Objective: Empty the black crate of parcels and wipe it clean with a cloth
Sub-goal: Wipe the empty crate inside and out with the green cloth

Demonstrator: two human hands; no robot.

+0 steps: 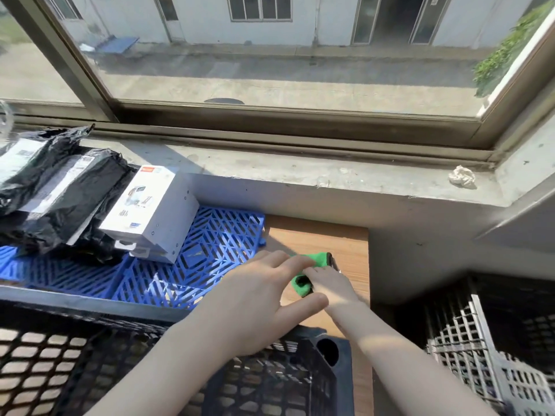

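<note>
Your right hand point(330, 285) has its fingers curled round the small green cloth point(316, 258), which lies on the brown wooden tabletop point(345, 241), right of centre. Your left hand point(255, 298) is flat, with its fingers straight and spread and its tips touching the cloth's left edge. The black mesh plastic crate point(339, 364) sits near left, and your left forearm crosses its far right corner. The black poly-bag parcels point(60, 187) and white cardboard boxes point(150, 211) are piled outside the crate on the blue plastic lattice panel point(210, 241), far left. A second dark grid crate point(480, 334) stands near right. A crumpled white paper wad point(462, 175) lies far right on the grey concrete window sill point(300, 166).
</note>
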